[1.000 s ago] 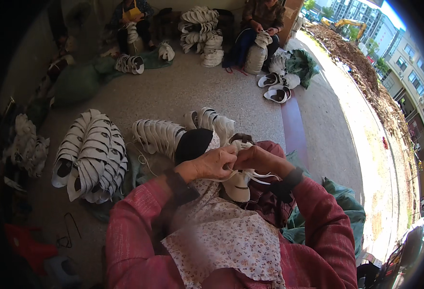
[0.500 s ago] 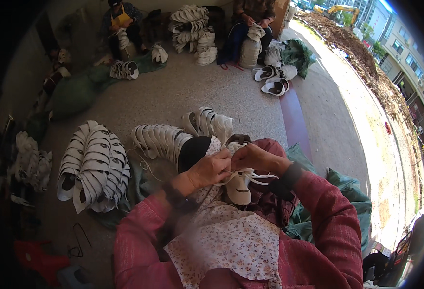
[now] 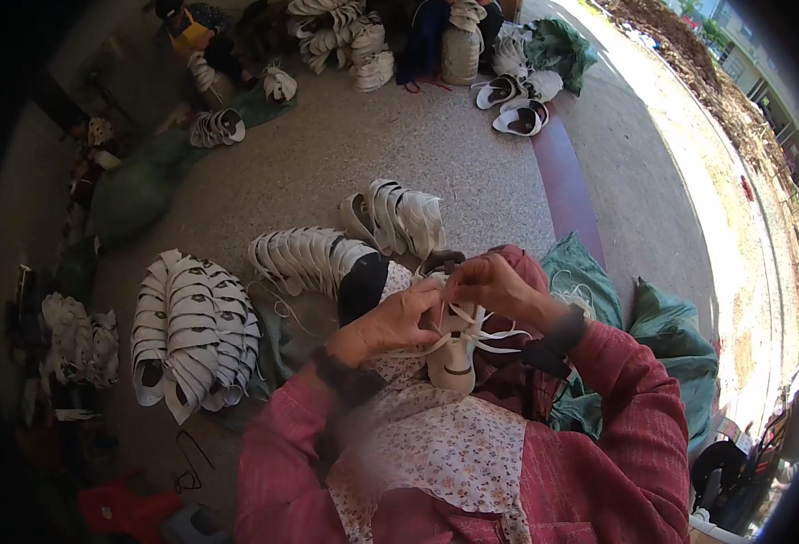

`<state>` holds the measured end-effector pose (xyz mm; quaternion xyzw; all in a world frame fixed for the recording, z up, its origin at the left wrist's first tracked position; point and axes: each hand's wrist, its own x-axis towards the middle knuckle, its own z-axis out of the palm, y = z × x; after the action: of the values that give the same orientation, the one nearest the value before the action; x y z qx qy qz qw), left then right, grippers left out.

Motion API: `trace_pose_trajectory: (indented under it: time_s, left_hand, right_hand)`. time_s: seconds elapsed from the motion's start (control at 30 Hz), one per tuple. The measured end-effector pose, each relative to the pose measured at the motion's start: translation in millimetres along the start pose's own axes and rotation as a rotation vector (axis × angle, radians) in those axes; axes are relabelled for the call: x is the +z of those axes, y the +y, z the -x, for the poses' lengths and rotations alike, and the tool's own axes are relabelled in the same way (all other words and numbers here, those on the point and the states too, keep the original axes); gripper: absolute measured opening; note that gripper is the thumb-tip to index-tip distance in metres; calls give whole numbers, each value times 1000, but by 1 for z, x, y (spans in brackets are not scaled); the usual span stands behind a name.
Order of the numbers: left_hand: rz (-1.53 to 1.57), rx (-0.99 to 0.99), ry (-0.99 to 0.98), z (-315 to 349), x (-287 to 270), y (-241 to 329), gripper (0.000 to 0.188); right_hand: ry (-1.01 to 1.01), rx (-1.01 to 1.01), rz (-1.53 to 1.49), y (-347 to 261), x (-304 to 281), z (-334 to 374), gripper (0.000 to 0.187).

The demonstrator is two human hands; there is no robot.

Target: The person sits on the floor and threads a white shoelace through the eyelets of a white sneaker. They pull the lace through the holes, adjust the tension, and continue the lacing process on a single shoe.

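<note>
A cream shoe upper (image 3: 451,365) rests on my lap with its toe toward me. White shoelace (image 3: 501,337) is threaded through it, and loose lengths loop out to the right. My left hand (image 3: 398,317) closes on the left side of the upper near its eyelets, thumb and fingers together. Just above the lacing, my right hand (image 3: 501,288) is pinched on the lace, its fingertips close to those of my left hand. The dark opening of the upper (image 3: 442,262) shows beyond my hands; the fingertips partly hide the eyelets.
Nested stacks of white uppers (image 3: 195,326) lie on the floor at left, with more (image 3: 309,258) beyond my knees. Green sacks (image 3: 676,340) lie at right. A red object (image 3: 126,508) sits lower left. Across the floor, a person in a yellow apron (image 3: 191,38) works beside further stacks.
My right hand has lifted slightly away from my left, uncovering more of the lacing. My left hand stays at the upper. The whole view has shifted downward.
</note>
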<state>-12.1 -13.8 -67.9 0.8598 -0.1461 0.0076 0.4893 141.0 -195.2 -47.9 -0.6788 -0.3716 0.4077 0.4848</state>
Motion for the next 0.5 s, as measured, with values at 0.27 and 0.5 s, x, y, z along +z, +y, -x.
trace_pose_trajectory:
  time_s: [0.27, 0.5]
  left_hand:
    - [-58, -97, -202, -24, -5, 5, 33]
    - [-82, -32, -168, -16, -6, 8, 29]
  right_hand:
    - [354, -104, -256, -82, -131, -9, 26]
    - [130, -219, -449, -150, -171, -53, 21]
